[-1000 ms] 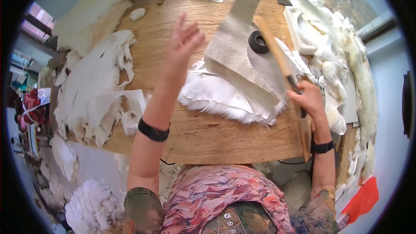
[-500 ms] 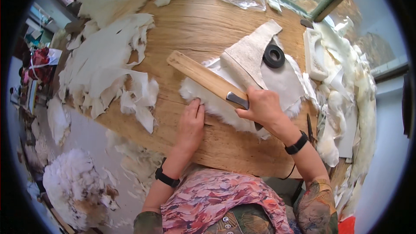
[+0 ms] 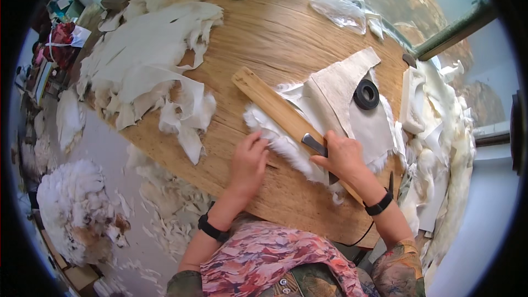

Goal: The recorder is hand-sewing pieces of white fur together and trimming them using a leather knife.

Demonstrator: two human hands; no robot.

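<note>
A wooden stick [image 3: 269, 101] lies across the white fur piece [image 3: 291, 157] — the right hand [image 3: 344, 158] grips a metal-ended tool [image 3: 314, 144] over it. The left hand [image 3: 248, 164] bends by the fur's edge — pinching or not, I can't tell.

strip [image 3: 269, 100]: tan | ring [image 3: 375, 102]: black | fur [image 3: 289, 151]: white | sheet [image 3: 333, 91]: cream | apron [image 3: 269, 250]: pink-red, mottled

The bar [image 3: 272, 104] lies across the pelt [image 3: 289, 149], left of the ring [image 3: 358, 98].

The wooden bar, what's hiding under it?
White furry hide shows on both sides of the wooden bar, so it probably runs underneath. The part right beneath the bar is covered and can't be seen.
</note>
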